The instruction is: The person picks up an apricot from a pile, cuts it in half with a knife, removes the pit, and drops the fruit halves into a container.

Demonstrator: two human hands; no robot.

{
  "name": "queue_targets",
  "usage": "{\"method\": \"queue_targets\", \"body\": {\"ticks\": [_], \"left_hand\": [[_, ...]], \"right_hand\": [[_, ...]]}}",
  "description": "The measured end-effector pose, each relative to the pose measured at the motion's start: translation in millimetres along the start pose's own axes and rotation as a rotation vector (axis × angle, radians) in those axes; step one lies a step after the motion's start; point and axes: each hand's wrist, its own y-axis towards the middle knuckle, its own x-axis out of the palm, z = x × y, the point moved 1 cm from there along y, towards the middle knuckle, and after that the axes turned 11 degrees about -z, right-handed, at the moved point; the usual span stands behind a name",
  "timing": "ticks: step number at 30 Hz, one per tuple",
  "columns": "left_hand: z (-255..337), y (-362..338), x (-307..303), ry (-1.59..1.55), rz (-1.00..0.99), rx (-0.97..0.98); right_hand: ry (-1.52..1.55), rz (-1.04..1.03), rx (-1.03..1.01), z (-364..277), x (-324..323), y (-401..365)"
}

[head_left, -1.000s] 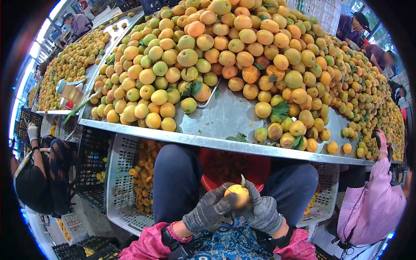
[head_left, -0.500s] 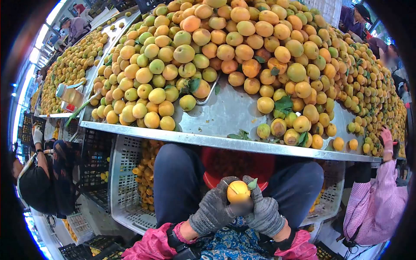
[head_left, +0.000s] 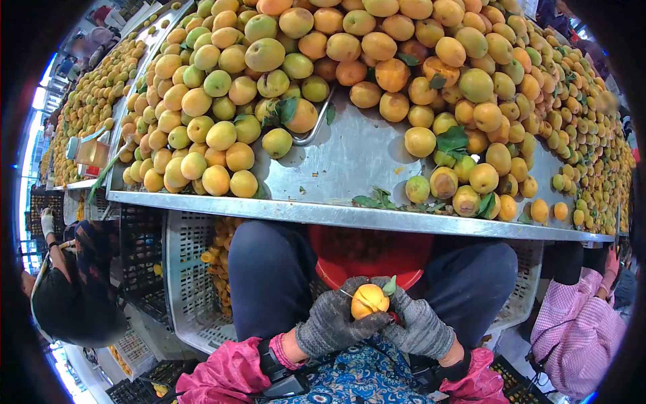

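Note:
An orange-yellow apricot with a green leaf beside it sits between my two gloved hands, above my lap. My left hand wraps round it from the left, thumb across its lower side. A split line runs over the fruit's skin, and a thin pale sliver sticks out at its left edge. Close against the fruit's right side, my right hand is closed. A bit of red shows at its fingers, perhaps the handle of a small tool, mostly hidden. Both grey gloves are stained dark at the fingers.
A metal table with a raised front edge carries a large heap of apricots. Beneath it a red basin stands between my knees, with a pale crate holding fruit pieces at the left. Co-workers sit on both sides.
My head view has shifted slightly. The apricot has turned in my hands, and its split line now shows more clearly. Red now shows by my right fingers.

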Motion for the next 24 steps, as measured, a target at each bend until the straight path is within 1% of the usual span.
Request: {"method": "queue_targets", "body": {"ticks": [1, 5, 7, 8, 10, 11, 13, 14, 16, 17, 18, 20, 21, 22, 24], "left_hand": [[-1.8, -0.6, -0.7, 0.056, 0.004, 0.009], [-5.1, -3.3, -2.6, 0.034, -0.006, 0.020], [-7.9, -4.2, -3.8, 0.035, -0.023, 0.022], [-7.7, -4.5, -3.5, 0.036, -0.020, 0.028], [-7.1, -5.5, -1.6, -0.130, -0.005, 0.080], [-7.9, -8.1, -1.1, -0.128, -0.003, 0.085], [-10.9, -13.2, 0.2, 0.151, -0.062, 0.019], [-13.4, -13.8, 2.7, 0.153, -0.060, 0.029], [-14.5, -13.3, 7.5, 0.088, -0.063, 0.039], [-11.0, -15.9, 11.3, -0.197, -0.056, 0.061], [-4.4, -16.5, 10.5, -0.192, -0.054, 0.072], [5.7, -16.8, 7.5, -0.422, -0.074, 0.049], [2.3, -18.7, 5.0, -0.376, -0.092, 0.174], [0.0, -20.2, 4.5, -0.368, -0.085, 0.185], [-1.1, -25.9, 4.8, -0.588, -0.110, 0.174]], "right_hand": [[0.038, -0.009, -0.002, 2.3, 0.8, 0.6], [0.012, -0.048, 0.025, 2.1, -3.3, 3.3], [0.057, -0.104, 0.087, -2.6, -7.2, 6.7], [0.051, -0.104, 0.084, -6.6, -9.0, 8.2], [0.143, -0.057, -0.009, -15.8, -13.2, 10.3], [0.138, -0.056, -0.013, -17.9, -15.6, 9.0], [0.213, -0.066, 0.153, -19.6, -21.4, 5.2], [0.204, -0.064, 0.149, -22.0, -20.3, 3.3], [0.247, 0.015, 0.182, -23.1, -15.5, 0.9], [0.268, 0.045, 0.149, -24.0, -14.5, -0.9], [0.259, 0.048, 0.141, -28.3, -14.2, -0.5], [0.467, 0.197, 0.159, -38.1, -13.6, -0.1], [0.578, 0.147, 0.238, -36.6, -14.2, -1.4], [0.570, 0.144, 0.226, -32.6, -12.9, -3.7], [0.812, 0.123, 0.264, -29.4, -7.9, -7.5]]}}
